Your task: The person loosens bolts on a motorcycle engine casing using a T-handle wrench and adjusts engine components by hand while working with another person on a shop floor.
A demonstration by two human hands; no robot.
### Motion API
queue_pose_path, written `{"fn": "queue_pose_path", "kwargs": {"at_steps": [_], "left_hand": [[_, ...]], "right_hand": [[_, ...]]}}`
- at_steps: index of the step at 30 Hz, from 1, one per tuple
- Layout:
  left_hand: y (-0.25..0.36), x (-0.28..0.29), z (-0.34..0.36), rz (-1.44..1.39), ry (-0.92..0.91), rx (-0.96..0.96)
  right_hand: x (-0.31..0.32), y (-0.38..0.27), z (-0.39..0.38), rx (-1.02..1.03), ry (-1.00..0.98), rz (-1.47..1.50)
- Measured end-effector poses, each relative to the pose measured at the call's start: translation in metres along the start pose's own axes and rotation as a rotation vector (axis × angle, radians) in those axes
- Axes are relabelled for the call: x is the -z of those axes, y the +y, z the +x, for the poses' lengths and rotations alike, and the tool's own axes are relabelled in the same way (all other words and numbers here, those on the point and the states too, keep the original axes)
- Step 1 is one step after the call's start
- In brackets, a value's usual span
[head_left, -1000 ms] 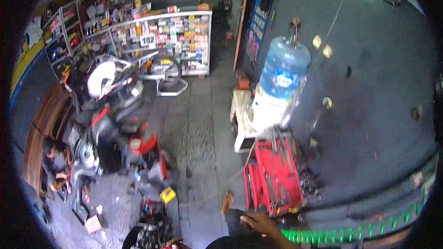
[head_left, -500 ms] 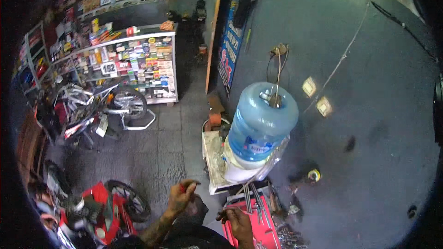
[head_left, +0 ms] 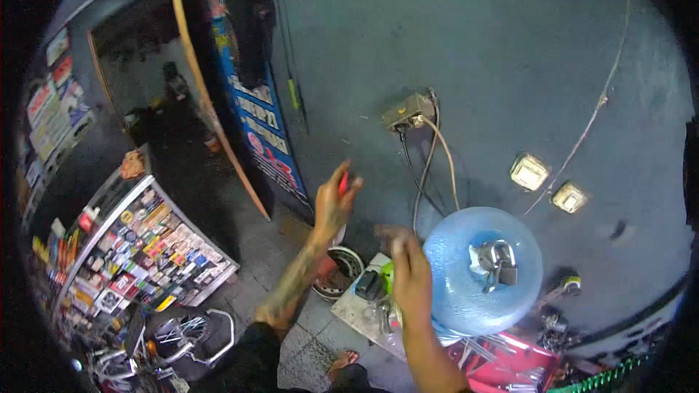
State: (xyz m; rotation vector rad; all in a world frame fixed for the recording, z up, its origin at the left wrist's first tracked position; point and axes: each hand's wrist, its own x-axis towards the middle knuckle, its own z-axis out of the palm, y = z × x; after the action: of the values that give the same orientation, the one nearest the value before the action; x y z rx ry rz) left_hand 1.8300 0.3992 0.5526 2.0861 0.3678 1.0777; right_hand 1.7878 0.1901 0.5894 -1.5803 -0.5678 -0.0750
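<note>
My left hand [head_left: 336, 202] is raised in front of the grey wall, fingers curled round a small red object [head_left: 344, 184] whose kind I cannot make out. My right hand [head_left: 410, 266] is close beside the large blue water jug [head_left: 477, 229], fingers pointing up and toward the left; blur smears the fingertips, and whatever they may hold does not show. A metal padlock [head_left: 506, 274] lies on top of the jug. Beyond both hands, a worn power outlet box [head_left: 410, 110] with cords plugged in is fixed to the wall.
Below my hands stands a whitish table [head_left: 364, 313] with dark and green items. A wheel rim [head_left: 342, 271] lies beside it. Right of it is a red tool tray [head_left: 513, 364]. A display case [head_left: 149, 255] and a motorcycle [head_left: 182, 338] are left; two wall switches [head_left: 529, 172] are right.
My view has swung toward the wall. Both hands have risen from above the floor and red tray; the left now reaches up before the wall, the right beside the jug.
</note>
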Motion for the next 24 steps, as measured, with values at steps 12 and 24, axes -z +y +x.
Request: {"fn": "queue_pose_path", "kwargs": {"at_steps": [12,24], "left_hand": [[-0.068,-0.081,0.161,-0.254,-0.282,-0.4],[-0.037,-0.05,0.159,0.216,-0.304,-0.519]], "right_hand": [[-0.076,0.086,0.212,-0.015,0.17,-0.76],[-0.082,0.113,0.186,0.005,0.184,-0.753]]}}
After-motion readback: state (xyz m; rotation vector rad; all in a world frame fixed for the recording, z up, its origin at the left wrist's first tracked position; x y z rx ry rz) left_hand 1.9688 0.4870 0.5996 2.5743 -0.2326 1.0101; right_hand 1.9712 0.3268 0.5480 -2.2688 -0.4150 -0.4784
